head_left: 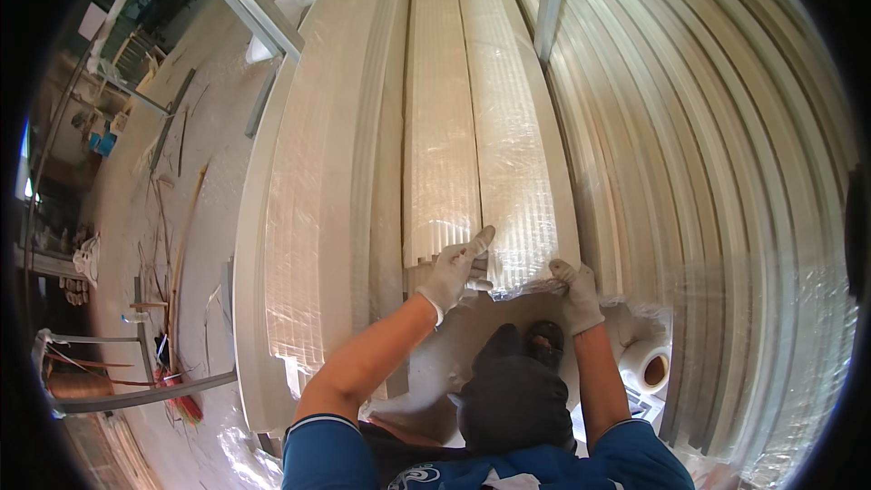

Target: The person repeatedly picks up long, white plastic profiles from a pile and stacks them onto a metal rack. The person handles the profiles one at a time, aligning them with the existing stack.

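Observation:
Two long pale strip bundles lie side by side in front of me, wrapped in clear plastic film. My left hand, in a whitish work glove, is at the near end of the bundles, its fingers apart beside the gap between them. Gathered film bunches along the near edge of the right bundle. At that bundle's near right corner my right hand, also gloved, has its fingers closed on the film. The left bundle ends slightly farther from me than the right one.
More wrapped strips are stacked to the left, and a large stack of long strips fills the right. Metal posts rise at the far side. A film roll stands low at the right. Poles and a red broom are on the left floor.

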A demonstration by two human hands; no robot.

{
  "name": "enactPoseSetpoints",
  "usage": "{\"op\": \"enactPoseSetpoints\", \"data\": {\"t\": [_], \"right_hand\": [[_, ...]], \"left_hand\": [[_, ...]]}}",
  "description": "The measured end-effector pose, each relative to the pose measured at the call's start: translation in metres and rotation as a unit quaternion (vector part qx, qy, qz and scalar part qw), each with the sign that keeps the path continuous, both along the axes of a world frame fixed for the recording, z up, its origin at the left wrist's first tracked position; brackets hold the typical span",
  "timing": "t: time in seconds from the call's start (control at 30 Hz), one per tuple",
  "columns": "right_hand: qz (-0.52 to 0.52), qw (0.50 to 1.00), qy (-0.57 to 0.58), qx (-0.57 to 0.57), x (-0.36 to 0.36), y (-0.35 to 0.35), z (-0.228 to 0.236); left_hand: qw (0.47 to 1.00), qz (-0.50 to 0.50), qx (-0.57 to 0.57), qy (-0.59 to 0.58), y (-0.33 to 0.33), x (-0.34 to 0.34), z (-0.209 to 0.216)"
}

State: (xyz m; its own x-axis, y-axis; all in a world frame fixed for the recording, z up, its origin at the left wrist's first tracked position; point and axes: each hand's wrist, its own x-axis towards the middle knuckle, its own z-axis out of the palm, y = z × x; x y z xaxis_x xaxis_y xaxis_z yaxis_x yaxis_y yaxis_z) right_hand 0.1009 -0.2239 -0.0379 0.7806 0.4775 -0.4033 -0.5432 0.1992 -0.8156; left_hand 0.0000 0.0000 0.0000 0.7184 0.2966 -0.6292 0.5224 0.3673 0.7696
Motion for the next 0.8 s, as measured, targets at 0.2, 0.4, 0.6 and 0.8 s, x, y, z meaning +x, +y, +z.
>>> {"op": "enactPoseSetpoints", "data": {"t": [0.2,0.4,0.6,0.8], "right_hand": [[0.018,0.996,-0.020,-0.083,-0.010,0.011,-0.028],[-0.023,0.993,0.107,-0.034,-0.007,0.006,-0.080],[-0.097,0.975,0.202,0.006,-0.024,0.013,-0.112],[0.141,0.931,0.009,-0.337,-0.045,0.015,-0.055]], "left_hand": [[0.850,-0.212,0.471,-0.105,0.004,-0.008,0.109],[0.941,0.114,0.178,-0.264,0.031,-0.001,0.150],[0.944,0.110,0.200,-0.239,0.030,-0.003,0.161],[0.877,0.184,0.328,-0.301,0.043,-0.030,0.180]]}}
